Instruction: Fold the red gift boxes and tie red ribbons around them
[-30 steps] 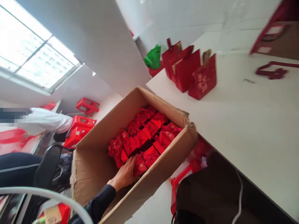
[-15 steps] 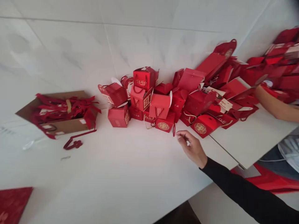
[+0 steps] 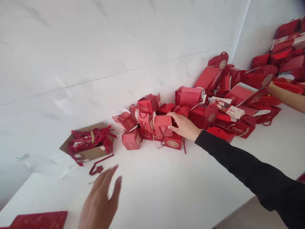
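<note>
Small red gift boxes with cord handles are heaped along the wall. My right hand [image 3: 184, 125], in a black sleeve, has its fingers and thumb around the right side of a light red box [image 3: 163, 124] at the front of the heap. That box rests on a red box with a round gold emblem [image 3: 173, 143]. Nearer to me, my left hand [image 3: 102, 194] is raised over the white table [image 3: 143, 184], fingers and thumb apart, holding nothing.
An open cardboard box [image 3: 94, 154] of red ribbons stands at the left, a ribbon flower [image 3: 97, 170] beside it. A dark red flat item [image 3: 45, 219] lies front left. Another person's forearm [image 3: 286, 97] reaches into the boxes at right.
My right hand has moved up and left from the table's surface onto the light red box. My left hand has come into view at the bottom. The camera view has shifted.
</note>
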`<state>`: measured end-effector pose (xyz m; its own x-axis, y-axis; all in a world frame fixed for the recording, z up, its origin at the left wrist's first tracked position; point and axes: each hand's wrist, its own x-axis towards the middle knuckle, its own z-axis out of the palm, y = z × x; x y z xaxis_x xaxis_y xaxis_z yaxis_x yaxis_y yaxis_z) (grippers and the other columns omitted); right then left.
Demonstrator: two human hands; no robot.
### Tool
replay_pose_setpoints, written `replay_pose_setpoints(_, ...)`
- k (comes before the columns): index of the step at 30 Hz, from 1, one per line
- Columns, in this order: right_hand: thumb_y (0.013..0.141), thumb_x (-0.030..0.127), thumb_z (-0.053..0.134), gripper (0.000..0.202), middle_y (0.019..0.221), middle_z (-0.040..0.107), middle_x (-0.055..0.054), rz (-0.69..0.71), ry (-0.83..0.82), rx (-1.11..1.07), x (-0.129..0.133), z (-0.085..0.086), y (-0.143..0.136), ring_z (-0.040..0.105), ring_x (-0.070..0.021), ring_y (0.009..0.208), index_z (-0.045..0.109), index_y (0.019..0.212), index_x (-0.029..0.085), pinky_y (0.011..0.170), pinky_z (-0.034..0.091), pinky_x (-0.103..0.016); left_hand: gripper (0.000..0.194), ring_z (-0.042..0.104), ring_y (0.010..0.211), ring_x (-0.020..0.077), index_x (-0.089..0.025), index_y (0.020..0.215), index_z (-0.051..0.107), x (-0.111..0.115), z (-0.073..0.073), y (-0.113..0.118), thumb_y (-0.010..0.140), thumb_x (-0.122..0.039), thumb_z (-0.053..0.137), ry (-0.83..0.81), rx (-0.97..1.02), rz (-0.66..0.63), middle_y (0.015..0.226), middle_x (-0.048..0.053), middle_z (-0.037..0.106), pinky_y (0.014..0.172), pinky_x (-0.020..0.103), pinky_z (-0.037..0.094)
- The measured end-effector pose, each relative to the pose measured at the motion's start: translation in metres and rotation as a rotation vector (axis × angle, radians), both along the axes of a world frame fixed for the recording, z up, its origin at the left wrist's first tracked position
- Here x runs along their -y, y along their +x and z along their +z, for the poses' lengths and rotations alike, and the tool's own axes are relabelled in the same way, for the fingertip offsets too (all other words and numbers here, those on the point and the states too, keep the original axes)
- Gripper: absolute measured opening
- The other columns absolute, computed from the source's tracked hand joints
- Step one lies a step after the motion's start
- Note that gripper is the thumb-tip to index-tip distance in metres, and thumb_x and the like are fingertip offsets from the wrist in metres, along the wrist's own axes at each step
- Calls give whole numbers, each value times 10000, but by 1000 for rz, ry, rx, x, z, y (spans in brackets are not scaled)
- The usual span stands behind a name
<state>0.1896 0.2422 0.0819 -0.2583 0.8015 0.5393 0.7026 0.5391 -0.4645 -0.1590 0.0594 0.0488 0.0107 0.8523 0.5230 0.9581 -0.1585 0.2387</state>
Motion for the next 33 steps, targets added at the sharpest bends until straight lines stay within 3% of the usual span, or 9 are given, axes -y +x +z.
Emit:
replay_pose_setpoints(3,954,156,545,204,974,767,-110,-39,-7,-50,7,-1,6,746,-278,873,658,1122,182,802,566,-393,660,217,1555,385,-165,1608,264,-15,5,45,1020,-401,448,170,-238,26,1659,207,292,1208,621,284)
replay_pose_setpoints(7,995,316,512,177,941,773,-98,-88,-6,-153,18,-5,13,742,-308,852,671,1006,240,819,568,-475,730,152,1576,338,-122,1635,136,-29,-8,70,1028,-366,461,192,-358,44,1674,226,222,1250,574,194)
replay_pose_setpoints(14,936,450,600,224,967,775,-74,-90,-100,-345,53,-3,-1,742,-287,765,707,996,262,708,588,-418,740,150,1579,318,-134,1640,114,-11,-13,57,1028,-332,478,165,-378,74,1677,202,224,1268,555,109)
replay_pose_setpoints(18,896,479,632,283,955,779,-75,1,-279,-404,83,-31,-21,741,-251,695,722,1004,233,623,610,-373,750,145,1582,305,-134,1642,74,-8,-17,48,1033,-333,463,134,-363,120,1676,197,238,1261,566,142)
replay_pose_setpoints(22,923,504,608,335,991,767,-84,139,-487,-441,101,-69,-41,743,-251,849,711,1011,197,746,644,-371,715,125,1585,310,-125,1631,164,0,-21,41,1023,-316,487,112,-407,96,1681,197,223,1268,563,106)
replay_pose_setpoints(25,967,454,561,283,1075,747,-84,193,-526,-345,108,-75,-49,731,-261,937,694,1055,219,794,634,-392,670,130,1585,312,-152,1610,263,16,-20,42,1006,-274,524,100,-400,9,1677,172,257,1273,552,74)
replay_pose_setpoints(29,953,402,590,243,1166,685,-88,105,-154,-238,141,-47,-52,648,-299,1119,677,1128,256,960,554,-474,517,513,1398,282,-285,1493,468,65,-8,58,987,-197,531,-53,98,-102,1492,113,565,1168,489,386)
replay_pose_setpoints(31,980,353,597,149,1063,693,-35,215,-222,-232,170,-30,-56,665,-227,1007,663,1100,295,889,564,-363,376,709,1029,229,-308,1344,577,95,1,73,969,-276,594,-230,673,-64,1138,73,731,894,365,571)
replay_pose_setpoints(33,994,302,602,76,984,704,19,440,-464,-221,200,-20,-63,675,-162,881,657,1045,315,777,557,-270,332,692,732,167,-302,1215,623,120,11,87,899,-352,712,-424,1245,18,851,7,707,694,281,567)
